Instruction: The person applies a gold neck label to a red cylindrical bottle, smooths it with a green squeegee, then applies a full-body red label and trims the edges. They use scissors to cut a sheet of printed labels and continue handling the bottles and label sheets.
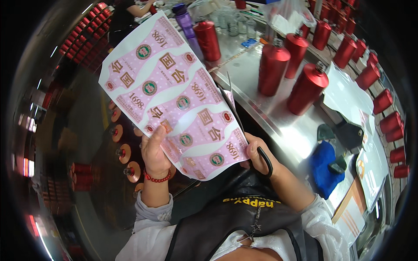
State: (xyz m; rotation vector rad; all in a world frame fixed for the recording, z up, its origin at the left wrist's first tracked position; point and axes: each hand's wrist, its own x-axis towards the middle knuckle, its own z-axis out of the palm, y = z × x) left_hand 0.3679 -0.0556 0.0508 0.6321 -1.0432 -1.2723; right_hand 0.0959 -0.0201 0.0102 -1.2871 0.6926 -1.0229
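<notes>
A large sheet of pink and white printed labels (185, 102) is tilted up before me. My left hand (154, 152) grips its lower left edge, thumb on the printed face and fingers hidden behind. My right hand (257, 154), at the lower right corner, is closed around a pair of scissors (266, 163) with black handles. Their blades run up along the sheet's right edge, partly hidden by it, with one tip showing beyond. Whether the right fingers also pinch the sheet, I cannot tell.
Red metallic bottles (308, 89) stand on the metal table (250, 85) to the right. Near them lie a blue cloth (324, 169) and white sheets (348, 93). A purple bottle (185, 21) and clear glass jars (233, 27) are farther back. Another person's arm (139, 10) shows at far left.
</notes>
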